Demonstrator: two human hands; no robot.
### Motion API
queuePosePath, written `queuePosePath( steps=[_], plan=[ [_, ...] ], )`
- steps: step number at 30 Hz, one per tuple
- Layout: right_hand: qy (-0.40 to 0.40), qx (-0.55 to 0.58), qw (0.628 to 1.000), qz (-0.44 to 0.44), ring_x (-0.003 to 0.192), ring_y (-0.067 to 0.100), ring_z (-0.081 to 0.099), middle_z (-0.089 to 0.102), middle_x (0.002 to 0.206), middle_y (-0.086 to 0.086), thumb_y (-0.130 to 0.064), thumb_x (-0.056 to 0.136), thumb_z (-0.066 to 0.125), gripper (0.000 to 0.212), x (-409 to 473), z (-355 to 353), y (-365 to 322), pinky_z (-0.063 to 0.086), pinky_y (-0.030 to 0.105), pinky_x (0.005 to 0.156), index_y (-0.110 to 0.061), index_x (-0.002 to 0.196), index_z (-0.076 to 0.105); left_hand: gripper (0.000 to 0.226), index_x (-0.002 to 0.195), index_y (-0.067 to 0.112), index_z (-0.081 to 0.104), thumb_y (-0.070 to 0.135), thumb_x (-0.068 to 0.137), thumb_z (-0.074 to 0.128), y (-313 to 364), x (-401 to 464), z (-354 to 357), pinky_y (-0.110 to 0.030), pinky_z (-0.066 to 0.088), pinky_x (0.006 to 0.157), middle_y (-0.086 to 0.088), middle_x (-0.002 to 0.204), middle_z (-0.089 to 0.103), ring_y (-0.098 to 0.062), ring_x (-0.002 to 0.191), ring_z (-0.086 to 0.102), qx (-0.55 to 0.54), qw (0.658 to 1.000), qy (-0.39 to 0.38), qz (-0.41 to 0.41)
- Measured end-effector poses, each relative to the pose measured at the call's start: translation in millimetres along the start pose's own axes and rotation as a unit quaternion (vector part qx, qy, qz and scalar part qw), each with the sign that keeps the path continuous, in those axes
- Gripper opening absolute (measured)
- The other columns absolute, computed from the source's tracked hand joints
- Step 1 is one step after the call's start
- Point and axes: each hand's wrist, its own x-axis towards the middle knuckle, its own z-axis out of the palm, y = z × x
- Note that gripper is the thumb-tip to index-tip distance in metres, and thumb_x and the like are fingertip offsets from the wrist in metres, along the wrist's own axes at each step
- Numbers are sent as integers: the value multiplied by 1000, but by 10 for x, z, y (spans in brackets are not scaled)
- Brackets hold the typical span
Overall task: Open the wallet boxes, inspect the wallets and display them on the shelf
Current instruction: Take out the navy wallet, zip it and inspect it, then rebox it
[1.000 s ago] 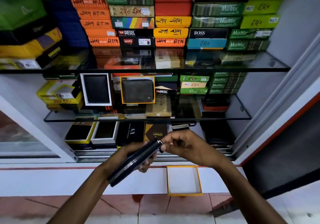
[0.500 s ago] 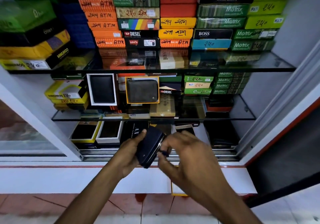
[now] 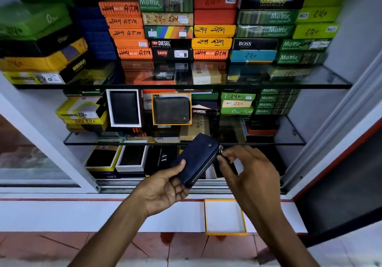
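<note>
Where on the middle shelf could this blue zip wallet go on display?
The middle glass shelf looks barest at its right front, beside the dark boxes and the side wall. Left and centre are crowded: the white-boxed wallet, the orange-framed wallet and the yellow boxes.

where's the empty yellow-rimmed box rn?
Head view, lower centre-right: the empty yellow-rimmed box sits open on the white ledge below the cabinet, under the right hand and the blue zip wallet.
</note>
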Motion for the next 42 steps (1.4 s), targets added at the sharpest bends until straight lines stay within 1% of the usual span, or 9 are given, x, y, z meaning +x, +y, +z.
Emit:
queuePosePath(
  steps=[5,10,15,25,30,33,36,40,42],
  plan=[
    [-14,6,999,-43,74,12,62,70,75,-13,-34,82,72,8,-188,135,-177,51,27,61,-29,77,67,39,100,10,66,23,65,78,-4,42,121,-33,56,64,-9,76,77,-18,60,71,-69,996,53,15],
    [-54,-3,997,-55,76,10,62,70,80,-15,-37,80,67,6,-431,301,-292,44,20,57,-31,81,69,50,111,9,62,21,65,77,71,57,274,-31,61,61,-13,99,71,-19,66,70,-120,990,55,44],
    [-32,1,998,-45,77,7,58,71,83,-17,-40,83,66,10,-378,268,-199,31,12,61,-33,86,72,50,125,1,57,16,80,72,67,14,278,-46,60,77,-23,127,66,-31,107,68,-179,981,52,55],
    [17,47,998,-39,81,6,57,73,87,-20,-34,86,69,5,-84,90,4,47,22,65,-35,87,74,28,107,4,62,19,84,68,-57,-55,226,-34,61,54,-16,81,76,-24,65,75,-179,980,36,80],
    [38,99,994,-15,84,0,59,68,83,-24,-33,84,70,6,225,-115,163,49,26,76,-32,85,76,57,110,6,63,17,59,86,5,-158,111,-30,55,46,-15,84,74,-23,61,69,-99,992,-14,73],
    [-52,177,982,-34,83,-3,62,71,79,-23,-24,82,74,4,432,-180,267,47,19,76,-28,83,77,70,94,3,74,14,29,99,96,-245,14,-31,54,43,-16,82,75,-26,60,70,-28,996,-70,39],
    [-153,255,954,-22,76,-2,69,78,80,-9,-18,81,76,5,632,-85,293,49,11,70,-23,82,78,60,91,8,80,17,35,99,215,-321,-1,-33,56,48,-13,89,76,-25,68,72,74,990,-118,8],
    [-218,288,932,-43,80,22,72,78,83,-3,-24,79,78,9,805,166,281,58,33,75,-32,80,76,60,96,2,78,11,39,97,357,-341,68,-37,63,70,-17,99,77,-27,83,76,86,985,-147,-13],
    [-253,321,912,-45,79,11,71,77,82,-4,-23,77,79,7,826,299,226,55,31,77,-29,81,78,60,94,0,78,11,39,97,403,-340,144,-35,63,74,-18,99,77,-25,84,76,97,984,-152,-9]
  ],
)
